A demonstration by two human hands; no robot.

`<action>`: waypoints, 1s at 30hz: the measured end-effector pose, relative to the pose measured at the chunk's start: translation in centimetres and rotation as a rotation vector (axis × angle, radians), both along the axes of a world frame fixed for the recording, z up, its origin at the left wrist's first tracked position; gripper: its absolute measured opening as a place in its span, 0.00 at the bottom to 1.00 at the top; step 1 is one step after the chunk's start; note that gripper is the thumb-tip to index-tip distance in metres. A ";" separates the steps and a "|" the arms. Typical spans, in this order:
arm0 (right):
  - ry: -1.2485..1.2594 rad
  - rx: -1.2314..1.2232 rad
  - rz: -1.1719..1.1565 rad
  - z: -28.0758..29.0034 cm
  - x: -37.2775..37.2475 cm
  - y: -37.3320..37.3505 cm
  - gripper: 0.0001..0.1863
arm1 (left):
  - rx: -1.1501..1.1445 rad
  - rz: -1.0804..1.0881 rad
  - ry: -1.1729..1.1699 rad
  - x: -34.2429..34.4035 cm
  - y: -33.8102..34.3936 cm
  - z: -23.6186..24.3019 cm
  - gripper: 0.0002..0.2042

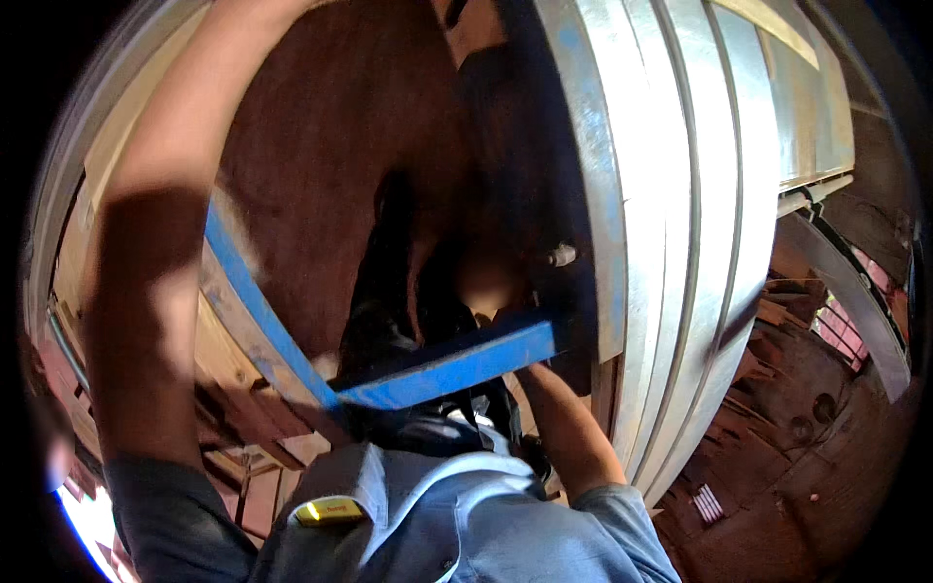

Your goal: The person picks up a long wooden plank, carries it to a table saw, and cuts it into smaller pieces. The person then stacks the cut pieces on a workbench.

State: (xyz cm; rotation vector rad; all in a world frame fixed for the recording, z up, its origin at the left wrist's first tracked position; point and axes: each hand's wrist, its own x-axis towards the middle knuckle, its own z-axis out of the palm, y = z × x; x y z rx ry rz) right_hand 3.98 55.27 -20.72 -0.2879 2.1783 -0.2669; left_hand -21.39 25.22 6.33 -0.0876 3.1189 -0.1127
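My left arm stretches along the left side to the top edge, where the hand passes out of the picture. My right forearm reaches in beneath a blue crossbar. That bar and deep shadow hide the fingers of my right hand; a smeared skin-coloured patch shows just beyond the bar. The crossbar meets a blue-edged side rail at the left. To the right stands a grey upright with worn blue paint, alongside long silvery panels. A small pale object lies in the shadow near the upright.
Reddish-brown ground shows through the frame. Scraps of wood and a small striped white piece lie at the right. Wooden pieces are stacked at the lower left. My shirt pocket holds a yellow item.
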 end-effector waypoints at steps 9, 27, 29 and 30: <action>-0.036 -0.063 -0.072 -0.4 1.0 -0.1 0.22 | -0.043 -0.109 0.314 1.1 -0.6 -1.3 0.46; -0.788 -1.011 -1.447 17.2 8.2 8.8 0.25 | -0.033 -0.073 0.240 1.9 0.6 0.0 0.50; -0.767 -0.991 -1.511 17.9 7.6 7.7 0.25 | -0.041 -0.062 0.230 2.0 0.8 0.2 0.50; -0.766 -0.990 -1.518 18.1 7.4 7.3 0.24 | -0.043 -0.058 0.229 2.1 0.9 0.3 0.50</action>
